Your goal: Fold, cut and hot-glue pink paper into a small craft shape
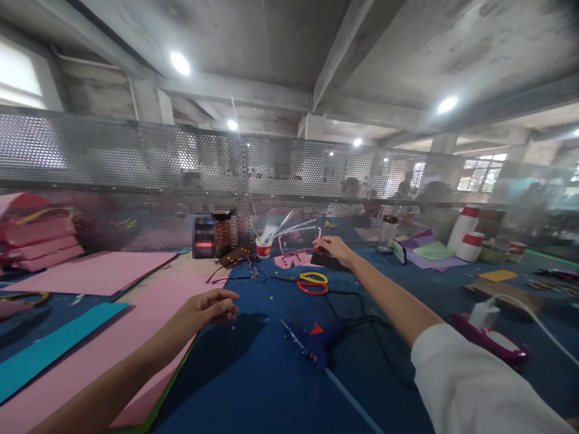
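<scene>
My right hand (333, 249) reaches far forward, fingertips pinched at a thin pink frame (298, 251) that resembles a pair of glasses. Beneath it lies a pink paper piece with black dots (289, 261), beside a dark strip (332, 261). My left hand (217, 305) hovers above the blue table near the pink sheets, fingers loosely curled, with nothing visible in them. Between the hands are scissors (313, 283) with red and yellow handles. Dark-framed eyeglasses (239, 276) rest beyond my left hand. Closer to me lies a blue glue gun (314, 345) with a glue stick protruding.
Large pink sheets (154, 322) and a turquoise strip (63, 343) cover the left. At the back stand a phone (204, 238), a brown jar (222, 235) and a red-white cup (263, 247). A black cable (362, 301) and a purple power strip (491, 340) are on the right.
</scene>
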Demonstrator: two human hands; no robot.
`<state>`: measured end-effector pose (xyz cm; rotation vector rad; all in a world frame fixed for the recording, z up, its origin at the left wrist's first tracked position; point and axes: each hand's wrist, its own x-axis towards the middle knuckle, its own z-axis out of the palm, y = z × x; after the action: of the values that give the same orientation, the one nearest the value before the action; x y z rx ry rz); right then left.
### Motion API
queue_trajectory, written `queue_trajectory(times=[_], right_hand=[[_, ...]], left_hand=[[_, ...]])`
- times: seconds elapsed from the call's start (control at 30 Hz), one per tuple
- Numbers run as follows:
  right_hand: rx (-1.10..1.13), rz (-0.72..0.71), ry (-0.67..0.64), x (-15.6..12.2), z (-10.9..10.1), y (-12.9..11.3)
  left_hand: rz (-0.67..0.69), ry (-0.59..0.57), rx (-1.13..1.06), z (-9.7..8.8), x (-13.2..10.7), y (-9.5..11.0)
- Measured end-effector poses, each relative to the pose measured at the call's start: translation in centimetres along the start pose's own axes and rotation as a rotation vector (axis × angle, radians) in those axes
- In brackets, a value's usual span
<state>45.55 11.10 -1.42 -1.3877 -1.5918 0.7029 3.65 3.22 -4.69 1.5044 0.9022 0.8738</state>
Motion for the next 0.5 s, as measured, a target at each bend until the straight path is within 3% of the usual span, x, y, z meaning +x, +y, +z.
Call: queue_trajectory(times=[0.23,0.5], right_hand=[[0.158,0.144,0.093,2.6,1.1,1.1],[0.176,0.190,0.068,4.2,1.7,1.6]], left_hand=[[0.015,0.045,0.004,0.5,-0.2,0.2],[0.023,0.038,-0.010,0.5,-0.4,0.5]])
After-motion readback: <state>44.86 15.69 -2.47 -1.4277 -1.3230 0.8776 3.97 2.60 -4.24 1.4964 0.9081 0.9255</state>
